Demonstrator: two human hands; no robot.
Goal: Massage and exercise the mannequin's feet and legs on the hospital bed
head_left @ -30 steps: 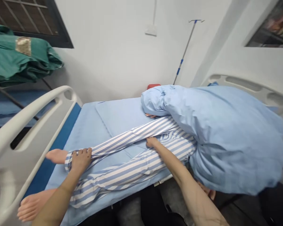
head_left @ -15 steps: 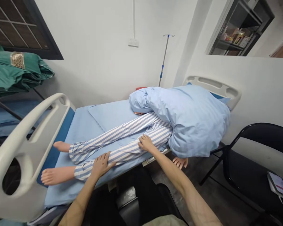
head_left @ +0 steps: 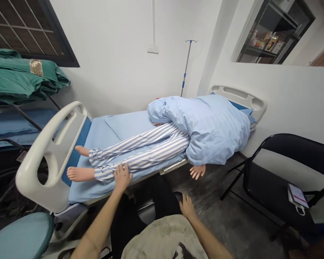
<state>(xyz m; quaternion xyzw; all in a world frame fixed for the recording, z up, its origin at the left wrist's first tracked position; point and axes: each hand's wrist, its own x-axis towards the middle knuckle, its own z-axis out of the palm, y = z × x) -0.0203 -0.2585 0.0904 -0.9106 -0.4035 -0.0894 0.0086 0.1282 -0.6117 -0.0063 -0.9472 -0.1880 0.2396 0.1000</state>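
A figure that looks like a care manikin lies along a bed, in blue-and-white striped trousers [head_left: 151, 153] with bare feet [head_left: 81, 174]. A light blue quilt [head_left: 207, 118] covers its upper body and head. One manikin hand [head_left: 198, 171] hangs out over the near bed edge. My left hand [head_left: 122, 177] rests on the near lower leg, fingers spread over the striped cloth. Down beside my dark-clad thigh is my right hand [head_left: 187, 207], fingers stretched out, at the edge of a dark seat. Nothing shows in either hand.
The white footboard [head_left: 51, 162] stands at left, the headboard [head_left: 248, 97] at far right. A black folding chair [head_left: 270, 180] bears a phone-like device [head_left: 298, 194]. A round teal stool [head_left: 18, 235] is lower left. Behind the bed rises a drip stand [head_left: 187, 66].
My right hand has left the manikin's near thigh and come down beside my own leg. My left hand stays on the lower leg. The view has shifted, showing the teal stool.
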